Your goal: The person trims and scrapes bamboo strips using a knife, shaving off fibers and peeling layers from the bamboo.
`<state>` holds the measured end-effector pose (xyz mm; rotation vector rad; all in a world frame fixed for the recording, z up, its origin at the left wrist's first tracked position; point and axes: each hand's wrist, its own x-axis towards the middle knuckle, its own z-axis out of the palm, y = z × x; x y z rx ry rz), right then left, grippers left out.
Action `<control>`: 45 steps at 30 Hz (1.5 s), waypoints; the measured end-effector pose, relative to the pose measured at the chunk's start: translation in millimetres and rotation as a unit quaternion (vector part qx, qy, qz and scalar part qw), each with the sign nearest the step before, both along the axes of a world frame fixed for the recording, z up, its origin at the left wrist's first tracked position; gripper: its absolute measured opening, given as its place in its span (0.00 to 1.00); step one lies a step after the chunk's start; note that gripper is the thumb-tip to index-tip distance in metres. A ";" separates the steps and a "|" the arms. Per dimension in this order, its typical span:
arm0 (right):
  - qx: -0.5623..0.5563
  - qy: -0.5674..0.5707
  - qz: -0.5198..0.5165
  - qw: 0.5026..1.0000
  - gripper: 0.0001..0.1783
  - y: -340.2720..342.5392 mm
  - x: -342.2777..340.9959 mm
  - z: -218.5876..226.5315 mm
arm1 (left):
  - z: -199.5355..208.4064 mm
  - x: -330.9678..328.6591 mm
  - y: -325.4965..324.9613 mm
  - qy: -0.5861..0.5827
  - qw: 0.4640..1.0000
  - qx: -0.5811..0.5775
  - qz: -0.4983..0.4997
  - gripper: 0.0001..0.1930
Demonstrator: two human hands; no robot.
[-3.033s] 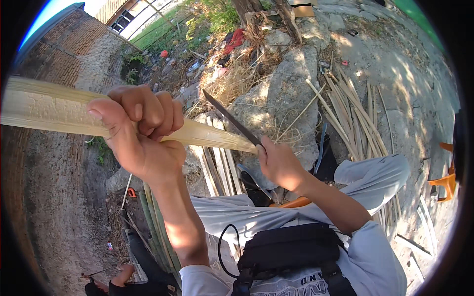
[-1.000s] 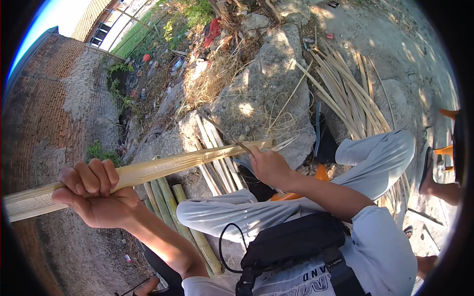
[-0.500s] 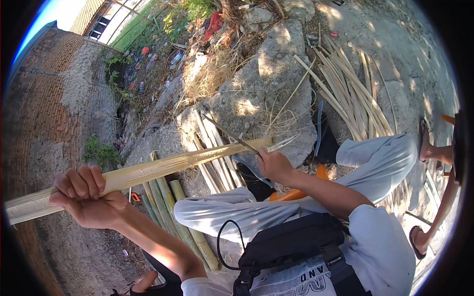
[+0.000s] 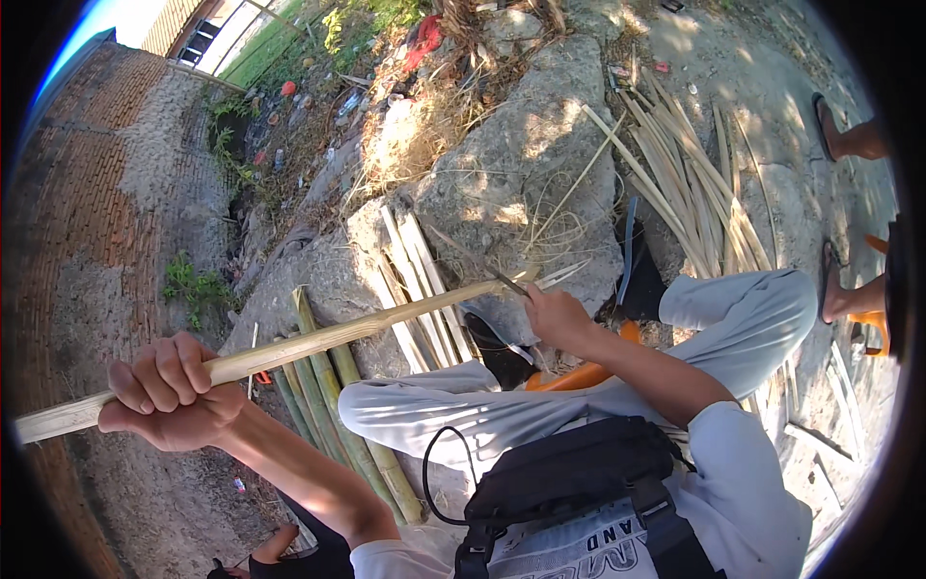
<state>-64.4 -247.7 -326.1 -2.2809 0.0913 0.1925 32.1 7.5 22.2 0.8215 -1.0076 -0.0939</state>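
Observation:
My left hand (image 4: 174, 394) is closed round a long split bamboo strip (image 4: 333, 338) near its left end. The strip slants up to the right across the view, above my crossed leg. In my right hand (image 4: 558, 318) is a knife (image 4: 475, 259), gripped by its handle. Its dark, narrow blade points up and left and crosses the strip close to the strip's far right end. The exact contact of edge and bamboo is too small to make out. A thin pale sliver (image 4: 564, 274) sticks out beside my right fist.
Green bamboo poles (image 4: 333, 425) lie left of my leg, and split pale strips (image 4: 420, 280) lean beyond my foot. A larger strip pile (image 4: 690, 183) lies past the rock (image 4: 540, 135). A brick wall (image 4: 87, 212) stands left. Other people's feet (image 4: 849, 289) show at right.
My right hand and knife have shifted slightly right and down. The strip now shows a narrower face, turned in my left hand's grip. Another foot has come into view at far right.

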 end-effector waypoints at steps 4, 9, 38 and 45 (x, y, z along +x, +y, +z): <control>-0.043 0.025 0.006 0.999 0.14 -3.7 -8.7 -8.5 | -3.9 -9.5 -6.0 0.000 1.000 -0.011 0.026 0.23; 0.089 -0.092 -0.015 0.992 0.12 18.9 4.3 58.9 | -0.8 -10.2 -20.3 0.003 0.999 -0.004 0.037 0.22; 0.074 0.019 -0.124 0.989 0.13 4.1 1.7 -6.8 | 2.3 -24.8 -76.4 -0.039 0.999 -0.011 0.034 0.18; 0.105 -0.159 -0.049 0.981 0.11 22.6 -8.8 43.4 | 5.1 -29.9 -55.4 -0.035 0.985 0.004 0.168 0.19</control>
